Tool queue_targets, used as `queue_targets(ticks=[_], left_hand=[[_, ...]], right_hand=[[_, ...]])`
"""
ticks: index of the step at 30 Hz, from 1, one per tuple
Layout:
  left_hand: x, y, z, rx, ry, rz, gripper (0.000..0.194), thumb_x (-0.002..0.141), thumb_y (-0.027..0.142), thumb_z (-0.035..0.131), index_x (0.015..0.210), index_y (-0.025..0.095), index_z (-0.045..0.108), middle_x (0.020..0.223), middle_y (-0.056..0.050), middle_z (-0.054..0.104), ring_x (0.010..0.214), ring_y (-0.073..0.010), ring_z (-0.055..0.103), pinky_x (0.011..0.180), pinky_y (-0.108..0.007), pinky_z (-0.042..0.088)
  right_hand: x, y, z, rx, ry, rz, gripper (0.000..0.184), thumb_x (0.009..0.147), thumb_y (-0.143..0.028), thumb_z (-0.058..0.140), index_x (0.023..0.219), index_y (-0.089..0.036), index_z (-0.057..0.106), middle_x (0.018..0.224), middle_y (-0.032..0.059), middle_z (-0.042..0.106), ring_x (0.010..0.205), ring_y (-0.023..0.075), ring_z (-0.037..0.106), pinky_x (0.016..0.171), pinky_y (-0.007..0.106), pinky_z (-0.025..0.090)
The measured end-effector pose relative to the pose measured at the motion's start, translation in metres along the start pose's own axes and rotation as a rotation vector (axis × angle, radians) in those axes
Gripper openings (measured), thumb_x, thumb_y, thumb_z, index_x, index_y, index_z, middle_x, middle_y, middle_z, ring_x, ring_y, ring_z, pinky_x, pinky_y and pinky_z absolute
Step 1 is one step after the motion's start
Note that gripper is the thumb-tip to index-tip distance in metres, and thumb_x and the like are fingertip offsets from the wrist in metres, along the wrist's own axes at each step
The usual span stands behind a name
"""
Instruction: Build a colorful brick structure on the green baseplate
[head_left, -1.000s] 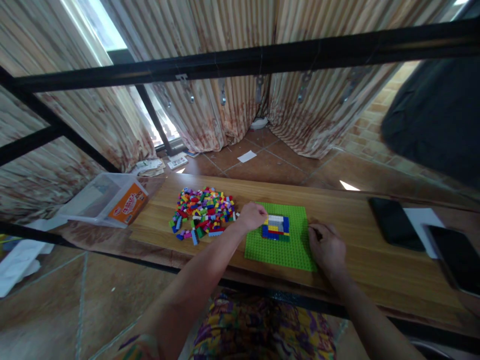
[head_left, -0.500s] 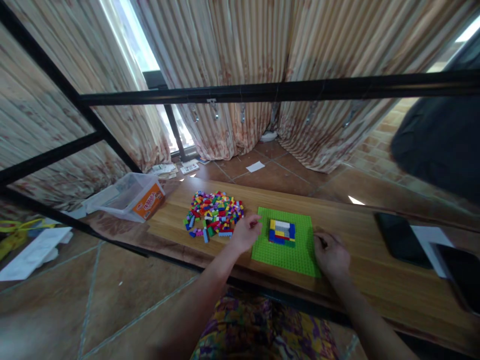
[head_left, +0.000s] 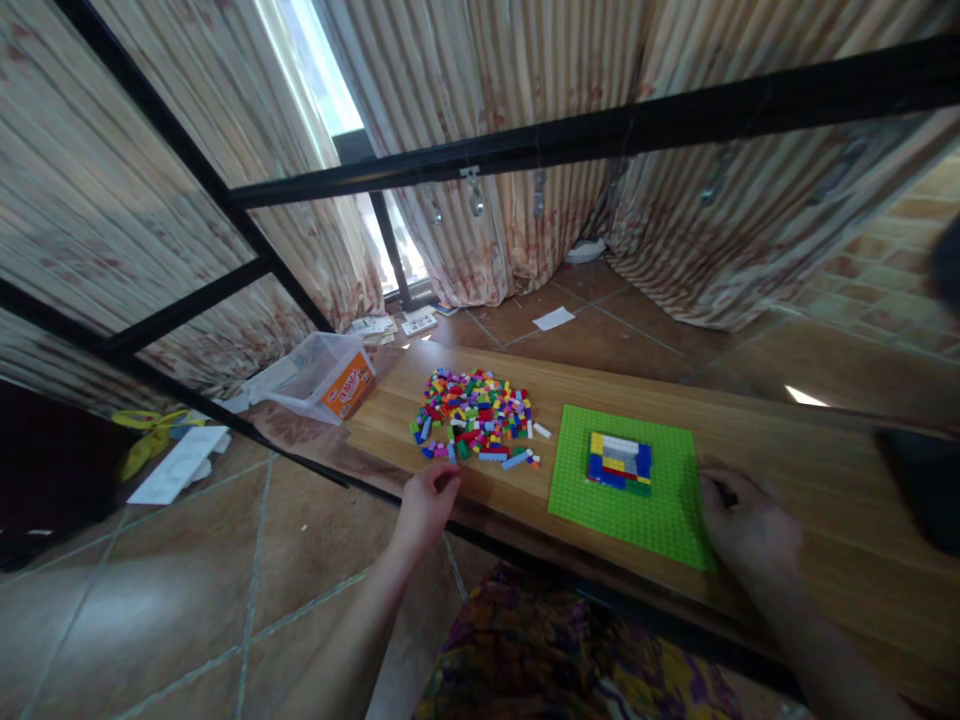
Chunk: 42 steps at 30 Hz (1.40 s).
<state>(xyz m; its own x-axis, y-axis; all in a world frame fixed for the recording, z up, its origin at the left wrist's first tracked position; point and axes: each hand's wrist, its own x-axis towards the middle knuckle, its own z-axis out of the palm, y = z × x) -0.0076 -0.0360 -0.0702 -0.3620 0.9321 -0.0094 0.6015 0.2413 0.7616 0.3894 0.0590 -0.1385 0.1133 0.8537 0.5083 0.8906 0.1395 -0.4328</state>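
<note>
My left hand (head_left: 429,498) is at the front edge of the bench, just short of a heap of small mixed-colour toy bricks (head_left: 480,410). Its thumb and fingertips are curled together in a pinch; anything between them is too small to make out. My right hand (head_left: 750,525) has its fingers closed at the right edge of a green studded baseplate (head_left: 570,480). Near the middle of that plate sits a low rectangular brick build (head_left: 621,465) with blue, yellow, white, grey, red and green bricks.
The wooden bench (head_left: 810,470) carries everything. A clear plastic box (head_left: 311,385) with an orange label stands past its left end. A dark flat object (head_left: 926,490) lies at the right. A black metal rail (head_left: 555,145) crosses before striped curtains.
My left hand has drawn away from the baseplate's left edge to the front of the brick heap. My right hand stays by the plate. The head view has swung left.
</note>
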Motion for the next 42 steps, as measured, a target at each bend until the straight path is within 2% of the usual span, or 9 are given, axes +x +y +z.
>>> queue_targets(ticks=[6,10,14,21,26,33,42], left_hand=[[0.013,-0.013,-0.007,0.131,0.150,-0.030,0.018,0.081,0.018,0.054,0.091,0.017,0.069,0.086,-0.004,0.071,0.078,-0.0179,0.065,0.076,-0.030,0.050],[0.020,-0.019,-0.008,0.185,0.193,-0.016,0.025,0.083,0.014,0.052,0.101,0.017,0.069,0.092,-0.005,0.071,0.084,-0.0189,0.065,0.082,-0.032,0.050],[0.027,-0.017,-0.010,0.259,0.191,-0.004,0.029,0.082,0.012,0.053,0.106,0.018,0.068,0.097,-0.006,0.070,0.089,-0.0194,0.065,0.086,-0.032,0.050],[0.038,-0.020,-0.013,0.331,0.196,-0.087,0.027,0.083,0.016,0.056,0.108,0.017,0.067,0.094,-0.006,0.070,0.088,-0.0195,0.065,0.083,-0.030,0.049],[0.048,-0.018,-0.015,0.478,0.099,-0.044,0.026,0.084,0.021,0.055,0.106,0.022,0.069,0.101,-0.007,0.069,0.092,-0.0215,0.064,0.081,-0.031,0.049],[0.059,-0.013,-0.009,0.547,0.115,-0.021,0.025,0.088,0.034,0.054,0.104,0.024,0.071,0.101,-0.008,0.065,0.087,-0.0227,0.065,0.076,-0.032,0.050],[0.070,-0.012,-0.004,0.495,0.176,0.043,0.018,0.086,0.023,0.053,0.089,0.020,0.071,0.106,-0.009,0.062,0.090,-0.0211,0.063,0.079,-0.031,0.051]], right_hand=[[0.000,-0.004,-0.003,-0.038,-0.022,0.024,0.034,0.086,-0.042,0.044,0.085,-0.020,0.071,0.089,0.0111,0.069,0.081,0.0285,0.063,0.066,0.040,0.048],[0.000,-0.005,-0.005,-0.047,-0.032,0.025,0.036,0.086,-0.043,0.044,0.086,-0.019,0.071,0.088,0.0110,0.069,0.079,0.0291,0.064,0.065,0.040,0.048],[0.001,-0.004,-0.004,-0.038,-0.008,0.011,0.035,0.087,-0.043,0.045,0.085,-0.019,0.070,0.089,0.0111,0.069,0.079,0.0288,0.064,0.066,0.039,0.049],[0.001,-0.004,-0.003,-0.044,0.013,-0.027,0.032,0.087,-0.040,0.045,0.083,-0.020,0.070,0.086,0.0110,0.068,0.077,0.0279,0.064,0.062,0.038,0.047],[0.001,-0.004,-0.003,-0.044,0.018,-0.028,0.031,0.086,-0.038,0.047,0.082,-0.019,0.071,0.087,0.0118,0.069,0.076,0.0260,0.064,0.062,0.036,0.046],[0.001,-0.001,-0.002,-0.078,0.004,-0.029,0.028,0.086,-0.036,0.049,0.084,-0.018,0.071,0.087,0.0084,0.069,0.075,0.0220,0.063,0.063,0.031,0.046],[0.001,-0.003,0.000,-0.045,0.026,-0.021,0.026,0.085,-0.036,0.051,0.082,-0.019,0.070,0.087,0.0076,0.069,0.077,0.0207,0.062,0.067,0.030,0.047]])
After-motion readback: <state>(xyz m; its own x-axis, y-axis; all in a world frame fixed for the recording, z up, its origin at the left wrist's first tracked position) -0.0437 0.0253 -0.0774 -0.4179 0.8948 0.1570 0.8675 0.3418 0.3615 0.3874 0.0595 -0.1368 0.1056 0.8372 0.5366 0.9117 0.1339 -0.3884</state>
